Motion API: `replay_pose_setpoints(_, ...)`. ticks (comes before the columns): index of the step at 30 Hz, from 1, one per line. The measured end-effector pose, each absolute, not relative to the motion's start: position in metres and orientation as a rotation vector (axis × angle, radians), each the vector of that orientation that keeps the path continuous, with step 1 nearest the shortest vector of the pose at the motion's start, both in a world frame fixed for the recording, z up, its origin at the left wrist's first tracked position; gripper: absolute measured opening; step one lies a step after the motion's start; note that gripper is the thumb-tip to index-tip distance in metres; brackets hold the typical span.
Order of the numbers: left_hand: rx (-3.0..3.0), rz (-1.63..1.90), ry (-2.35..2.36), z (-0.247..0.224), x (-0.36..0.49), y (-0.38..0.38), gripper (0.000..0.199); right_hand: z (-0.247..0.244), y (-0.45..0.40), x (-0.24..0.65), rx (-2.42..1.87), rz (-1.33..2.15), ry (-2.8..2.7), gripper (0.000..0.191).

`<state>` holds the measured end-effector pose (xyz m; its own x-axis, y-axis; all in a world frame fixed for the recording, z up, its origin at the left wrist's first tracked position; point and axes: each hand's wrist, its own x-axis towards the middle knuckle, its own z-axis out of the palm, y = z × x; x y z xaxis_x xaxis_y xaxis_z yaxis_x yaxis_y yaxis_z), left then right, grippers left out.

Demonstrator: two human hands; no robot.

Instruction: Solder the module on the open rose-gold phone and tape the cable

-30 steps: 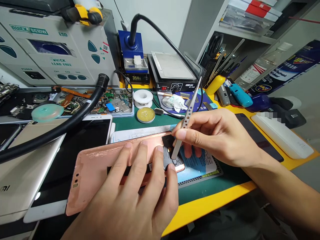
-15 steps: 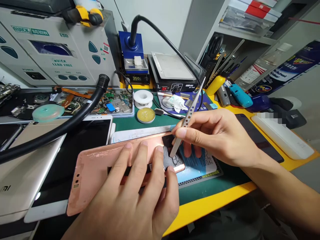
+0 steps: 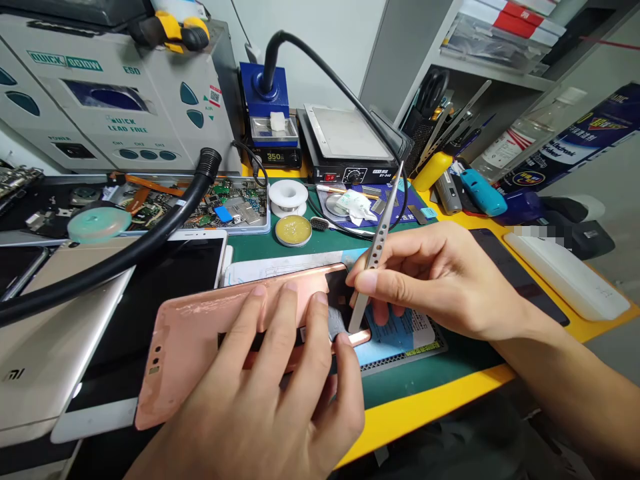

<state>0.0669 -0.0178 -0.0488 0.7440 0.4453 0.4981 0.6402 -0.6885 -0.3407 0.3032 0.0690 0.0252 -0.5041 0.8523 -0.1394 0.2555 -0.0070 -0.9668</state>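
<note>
A pink phone back cover (image 3: 185,340) lies tilted on a blue and white sheet, its inner side facing up. My left hand (image 3: 280,380) rests on it with fingers spread, pressing it down; the thumb is mostly hidden. Between the thumb and fingers of my right hand (image 3: 430,280) is a pair of metal tweezers (image 3: 376,250), held steeply upright with the wide end down. That end touches the black film (image 3: 338,293) at the cover's right end, close to the rim. Part of the film near the tip looks greyish and shiny.
Behind stand a hot-air station (image 3: 115,100), its black hose (image 3: 165,233), a soldering stand (image 3: 265,107) and a hot plate (image 3: 345,140). A solder spool (image 3: 289,197) and a tin of yellow paste (image 3: 293,230) sit nearby. Phones (image 3: 50,333) lie left.
The tweezers' lower end has slid slightly right and toward me along the film, toward the rim. Less grey, wrinkled area shows on the film. My left hand stays on the cover.
</note>
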Motion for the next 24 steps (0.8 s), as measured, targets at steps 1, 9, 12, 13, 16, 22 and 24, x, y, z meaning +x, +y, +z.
replay_pose_setpoints(1, -2.452, -0.512, -0.821, -0.0487, 0.0667, -0.0178, 0.035, 0.0257, 0.0688, 0.303, -1.151, 1.536, -1.782, 0.039)
replay_pose_setpoints(9, -2.438, -0.516, -0.832, -0.0476, 0.0683, -0.0156, 0.034, 0.0275, 0.069, 0.2994, -1.202, 1.471, -1.711, 0.04)
replay_pose_setpoints(12, -2.443, -0.511, -0.822, -0.048, 0.0681, -0.0172, 0.033, 0.0267, 0.0683, 0.3017, -1.162, 1.517, -1.742, 0.038)
replay_pose_setpoints(13, -2.446, -0.511, -0.82, -0.0485, 0.068, -0.0177, 0.033, 0.0265, 0.068, 0.3023, -1.158, 1.52, -1.759, 0.037)
replay_pose_setpoints(16, -2.449, -0.525, -0.809, -0.05, 0.0675, -0.0185, 0.033, 0.0267, 0.0675, 0.3021, -1.185, 1.479, -1.777, 0.034)
replay_pose_setpoints(22, -2.429, -0.529, -0.811, -0.0459, 0.0675, -0.0185, 0.034, 0.0266, 0.0698, 0.3002, -1.19, 1.5, -1.676, 0.032)
replay_pose_setpoints(24, -2.437, -0.507, -0.83, -0.0449, 0.0677, -0.019, 0.033, 0.0263, 0.0702, 0.3015, -1.164, 1.54, -1.68, 0.032)
